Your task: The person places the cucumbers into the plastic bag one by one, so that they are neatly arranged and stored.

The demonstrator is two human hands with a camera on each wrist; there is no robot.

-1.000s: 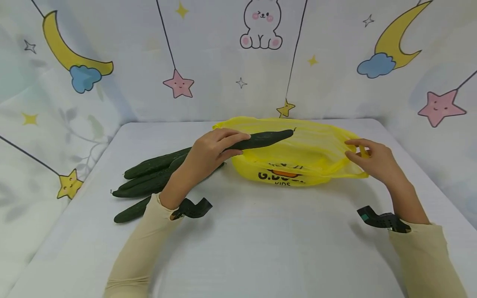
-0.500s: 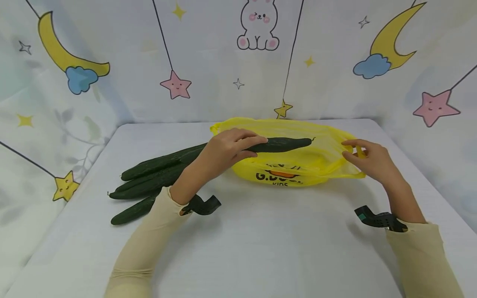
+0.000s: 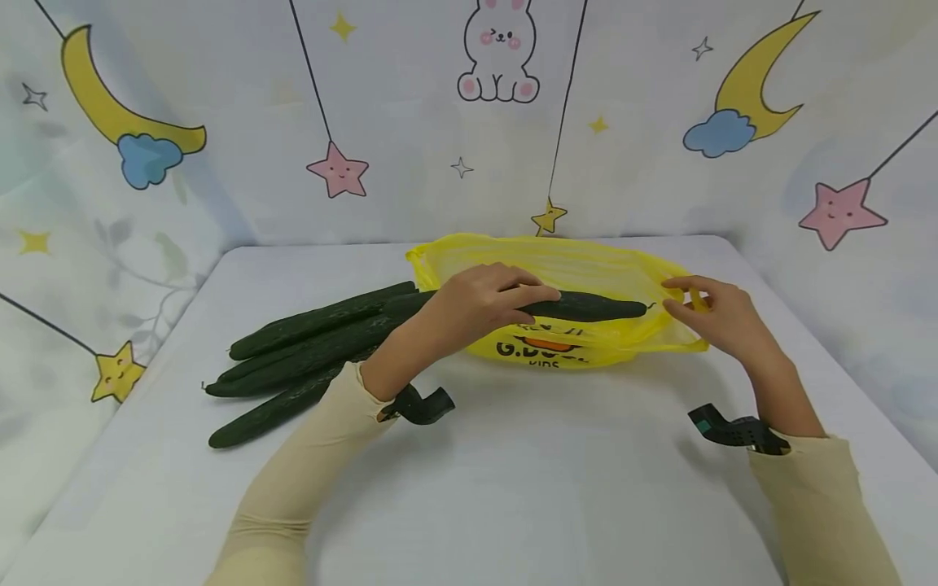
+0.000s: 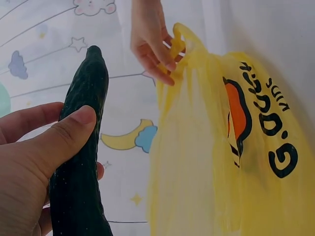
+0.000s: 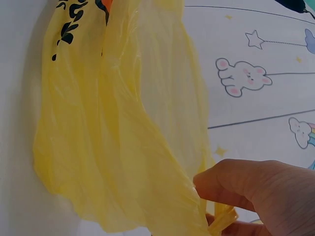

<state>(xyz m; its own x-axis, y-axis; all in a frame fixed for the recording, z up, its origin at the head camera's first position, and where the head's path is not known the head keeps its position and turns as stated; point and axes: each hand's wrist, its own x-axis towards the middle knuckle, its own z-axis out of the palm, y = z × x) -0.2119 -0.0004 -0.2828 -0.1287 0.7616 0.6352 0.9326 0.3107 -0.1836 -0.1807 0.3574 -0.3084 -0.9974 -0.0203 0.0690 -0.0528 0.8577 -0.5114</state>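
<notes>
My left hand (image 3: 487, 305) grips a dark green cucumber (image 3: 593, 307) around its middle, thumb along one side in the left wrist view. In the head view the cucumber's stemmed end points right, across the mouth of a yellow plastic bag (image 3: 557, 254) with black lettering and an orange print. My right hand (image 3: 721, 319) pinches the bag's handle at its right side, pulling that side outward. In the right wrist view the thumb and fingers (image 5: 231, 184) close on the thin plastic. Several more cucumbers (image 3: 293, 358) lie in a loose pile left of the bag, partly behind the left forearm.
A white-covered table (image 3: 542, 488) holds everything. Behind it hangs a pale cloth backdrop (image 3: 410, 98) printed with moons, stars and a bunny. Dark straps (image 3: 425, 405) sit on both wrists.
My left hand has carried the cucumber rightward and slightly down, over the bag's mouth toward its right side. My right hand keeps its hold on the handle; the camera view shifted slightly.
</notes>
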